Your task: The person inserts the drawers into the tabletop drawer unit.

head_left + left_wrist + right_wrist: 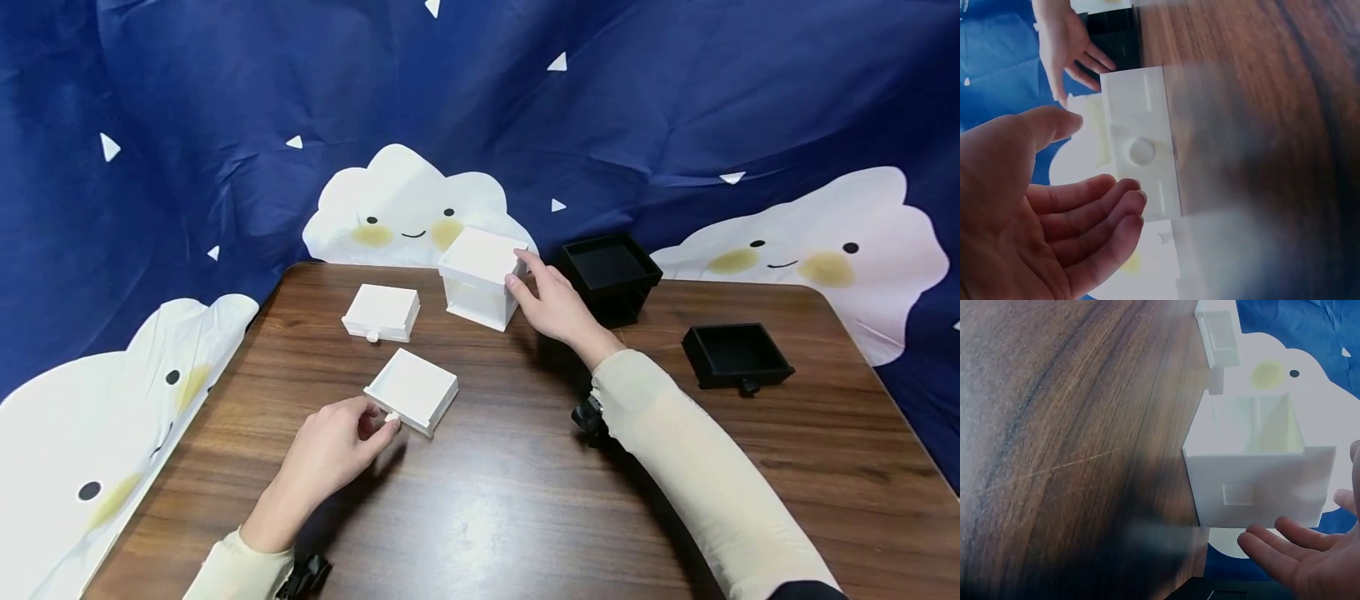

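Note:
My left hand [333,442] is at the front of a small white drawer [417,388], thumb and fingers either side of its round knob [1142,152]. In the left wrist view the fingers look loosely bent, with a gap to the knob. At the back of the table stands a white box-shaped cabinet [480,283], its front open and hollow. My right hand [555,304] is at the cabinet's right side, fingers spread, fingertips by its top edge; whether they touch is hard to tell. A second white drawer [381,312] lies left of the cabinet.
A black cabinet [611,271] stands at the back, just right of my right hand. Farther right a black drawer [737,357] with a knob lies on the wooden table [540,517]. A blue curtain [480,92] with cloud faces hangs behind the table.

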Motion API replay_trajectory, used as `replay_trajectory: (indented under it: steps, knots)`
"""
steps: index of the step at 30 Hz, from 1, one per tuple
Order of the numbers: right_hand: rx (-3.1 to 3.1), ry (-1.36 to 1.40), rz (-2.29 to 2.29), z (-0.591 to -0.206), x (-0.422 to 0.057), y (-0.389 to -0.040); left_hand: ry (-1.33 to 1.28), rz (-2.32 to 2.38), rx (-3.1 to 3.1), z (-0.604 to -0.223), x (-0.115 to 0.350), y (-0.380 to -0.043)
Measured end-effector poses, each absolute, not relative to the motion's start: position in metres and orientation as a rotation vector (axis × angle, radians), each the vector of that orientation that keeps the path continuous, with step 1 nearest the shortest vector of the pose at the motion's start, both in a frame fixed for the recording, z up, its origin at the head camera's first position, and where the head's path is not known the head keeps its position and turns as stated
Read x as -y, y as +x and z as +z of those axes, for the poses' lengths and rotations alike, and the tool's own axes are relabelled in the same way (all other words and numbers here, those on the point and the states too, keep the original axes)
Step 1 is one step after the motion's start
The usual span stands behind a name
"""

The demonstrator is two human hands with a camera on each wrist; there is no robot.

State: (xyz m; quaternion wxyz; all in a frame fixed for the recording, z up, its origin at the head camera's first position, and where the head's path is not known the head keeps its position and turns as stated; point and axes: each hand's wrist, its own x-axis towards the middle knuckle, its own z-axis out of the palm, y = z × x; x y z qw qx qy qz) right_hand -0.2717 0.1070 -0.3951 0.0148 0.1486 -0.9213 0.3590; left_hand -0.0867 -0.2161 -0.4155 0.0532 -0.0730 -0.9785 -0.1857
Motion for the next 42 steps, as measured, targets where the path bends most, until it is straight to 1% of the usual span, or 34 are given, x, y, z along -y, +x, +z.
replay_trajectory:
  steps: [11,17,19,23,27,31,37,42]
  knots:
    - [2.856,0.372,1.186,-0.399,-0.101,-0.278,-0.250,-0.531,3.053,-0.425,0.209,-0.095]
    - [2.851,0.328,1.199,-0.401,-0.096,-0.282,-0.313,-0.646,3.016,-0.434,0.214,-0.101]
    - [2.855,0.317,1.207,-0.402,-0.095,-0.282,-0.368,-0.689,2.958,-0.452,0.222,-0.107]
    - [2.857,0.324,1.233,-0.405,-0.094,-0.284,-0.359,-0.810,2.975,-0.456,0.225,-0.111]
    - [2.849,0.336,1.262,-0.405,-0.093,-0.284,-0.244,-1.010,3.098,-0.440,0.221,-0.111]
    - [2.828,0.340,1.293,-0.406,-0.093,-0.284,-0.175,-1.335,3.124,-0.441,0.225,-0.114]
    - [2.834,0.332,1.316,-0.406,-0.093,-0.286,-0.111,-1.908,2.991,-0.446,0.232,-0.117]
    - [2.848,0.323,1.303,-0.405,-0.093,-0.286,-0.065,-2.128,2.921,-0.451,0.237,-0.122]
